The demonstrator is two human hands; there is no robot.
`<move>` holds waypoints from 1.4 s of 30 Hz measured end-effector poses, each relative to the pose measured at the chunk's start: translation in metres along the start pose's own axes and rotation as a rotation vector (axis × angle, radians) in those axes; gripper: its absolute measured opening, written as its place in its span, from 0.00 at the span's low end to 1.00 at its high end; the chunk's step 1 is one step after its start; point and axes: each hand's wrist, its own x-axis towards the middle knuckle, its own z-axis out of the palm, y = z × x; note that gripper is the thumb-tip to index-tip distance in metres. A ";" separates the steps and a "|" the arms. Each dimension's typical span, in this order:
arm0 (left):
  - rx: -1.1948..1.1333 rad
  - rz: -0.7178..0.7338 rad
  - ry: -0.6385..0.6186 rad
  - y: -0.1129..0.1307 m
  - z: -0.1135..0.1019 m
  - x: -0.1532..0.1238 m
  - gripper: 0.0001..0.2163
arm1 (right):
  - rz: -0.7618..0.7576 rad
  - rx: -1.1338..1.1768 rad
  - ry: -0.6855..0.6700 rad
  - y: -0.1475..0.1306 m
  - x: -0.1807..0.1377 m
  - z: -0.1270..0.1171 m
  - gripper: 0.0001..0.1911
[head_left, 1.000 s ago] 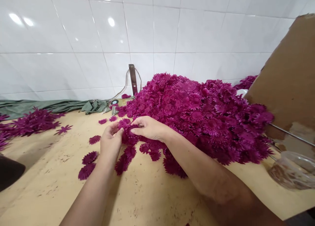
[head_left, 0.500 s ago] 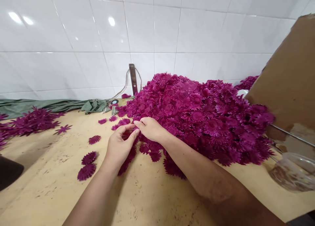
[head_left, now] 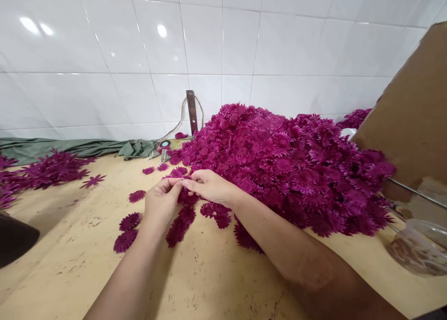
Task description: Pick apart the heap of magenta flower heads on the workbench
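The left hand and right hand pinched a frilly, many-petalled magenta flower between meeting fingertips; a ruffled flower heap rose just beyond them.

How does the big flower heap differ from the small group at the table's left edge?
The big heap is piled high; the small group lies flat. The big heap has round, dense heads; the small group has narrow, star-like petals. The left hand and right hand pinch a flower at the big heap's edge, far from the small group. Both are magenta.
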 end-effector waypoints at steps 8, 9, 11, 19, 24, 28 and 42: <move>-0.222 -0.157 0.198 0.005 0.008 -0.002 0.05 | -0.103 -0.196 -0.066 -0.001 -0.001 0.007 0.09; -0.238 -0.174 0.202 0.005 0.011 -0.004 0.05 | -0.095 -0.202 -0.076 -0.002 -0.002 0.005 0.09; -0.260 -0.194 0.197 0.006 0.013 -0.006 0.04 | -0.084 -0.211 -0.101 -0.006 -0.005 0.001 0.09; -0.161 -0.188 0.365 0.006 -0.011 0.009 0.06 | -0.263 -0.239 -0.549 -0.037 -0.024 -0.014 0.05; -0.077 0.019 0.232 0.002 -0.007 0.008 0.08 | -0.106 -0.153 -0.137 -0.017 -0.011 -0.016 0.01; 0.056 0.146 0.236 -0.001 -0.005 0.005 0.08 | 0.009 -0.005 0.105 -0.006 -0.001 -0.012 0.04; 0.213 0.203 -0.124 -0.003 0.010 -0.013 0.16 | -0.017 -0.364 0.263 0.006 0.007 -0.013 0.19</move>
